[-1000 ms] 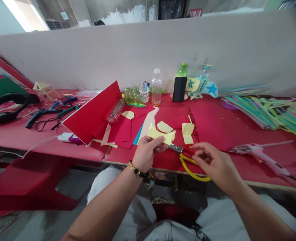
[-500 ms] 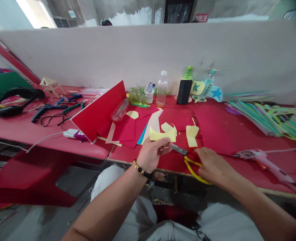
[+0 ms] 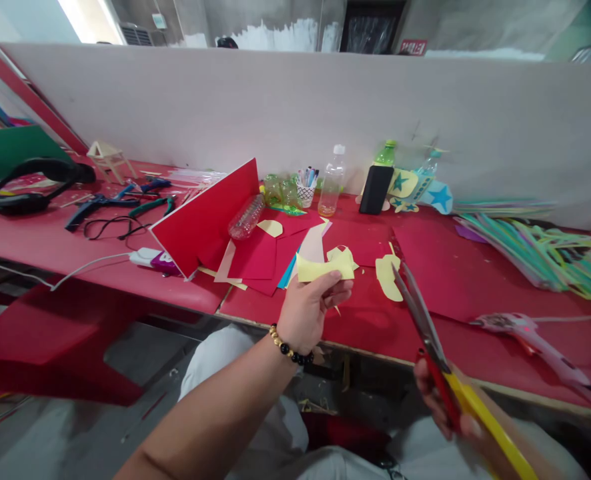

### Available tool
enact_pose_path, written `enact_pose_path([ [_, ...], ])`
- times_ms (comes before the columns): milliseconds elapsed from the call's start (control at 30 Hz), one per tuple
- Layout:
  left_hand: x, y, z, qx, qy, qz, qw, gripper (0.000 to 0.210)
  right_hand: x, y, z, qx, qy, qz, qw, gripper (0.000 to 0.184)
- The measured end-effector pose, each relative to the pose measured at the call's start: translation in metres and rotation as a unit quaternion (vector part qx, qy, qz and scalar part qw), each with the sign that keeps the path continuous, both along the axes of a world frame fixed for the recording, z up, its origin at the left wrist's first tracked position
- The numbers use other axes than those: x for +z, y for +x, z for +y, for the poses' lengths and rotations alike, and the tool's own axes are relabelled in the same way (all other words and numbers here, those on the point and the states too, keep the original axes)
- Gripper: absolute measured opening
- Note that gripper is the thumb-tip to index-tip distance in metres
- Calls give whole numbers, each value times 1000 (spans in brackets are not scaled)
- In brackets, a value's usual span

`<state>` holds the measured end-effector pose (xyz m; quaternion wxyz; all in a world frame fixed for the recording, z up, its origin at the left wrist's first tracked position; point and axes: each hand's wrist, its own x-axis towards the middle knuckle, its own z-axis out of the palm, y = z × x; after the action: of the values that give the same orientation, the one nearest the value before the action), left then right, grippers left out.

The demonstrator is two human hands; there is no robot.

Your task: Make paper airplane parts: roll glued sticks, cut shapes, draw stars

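Note:
Between the thumb and fingers of my left hand is a piece of yellow paper, held up over the table's front part. My right hand grips a pair of scissors by its red and yellow handles. The metal blades point up and away, slightly apart, with their tips near a rounded yellow paper cutout on the table. Behind my left hand lies a yellow paper scrap, partly covered by the held piece.
Red sheets and a leaning red board are on the left. A pink glue gun lies right, below colourful strips. Along the partition stand a clear bottle, a pen cup and a black phone-like slab.
My right hand has lifted the scissors off the table and swung them upright, nearer to me. The view has shifted slightly. My left hand still holds the yellow paper.

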<state>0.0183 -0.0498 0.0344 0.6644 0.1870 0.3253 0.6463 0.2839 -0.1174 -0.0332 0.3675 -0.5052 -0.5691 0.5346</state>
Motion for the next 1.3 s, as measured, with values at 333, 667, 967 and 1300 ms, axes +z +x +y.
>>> enact_pose_path([
  [333,-2,14,-13,1,19,3,1000,20,-9,-64,-26,23,-120,159,980,69],
  [667,-4,18,-16,-17,29,4,999,26,0,-65,-25,42,-101,153,982,62],
  [967,-7,22,-17,-20,30,23,999,29,-6,-65,-20,70,-100,156,980,63],
  [1300,-8,22,-16,-27,22,15,999,26,2,-69,-28,70,-62,108,990,60],
])
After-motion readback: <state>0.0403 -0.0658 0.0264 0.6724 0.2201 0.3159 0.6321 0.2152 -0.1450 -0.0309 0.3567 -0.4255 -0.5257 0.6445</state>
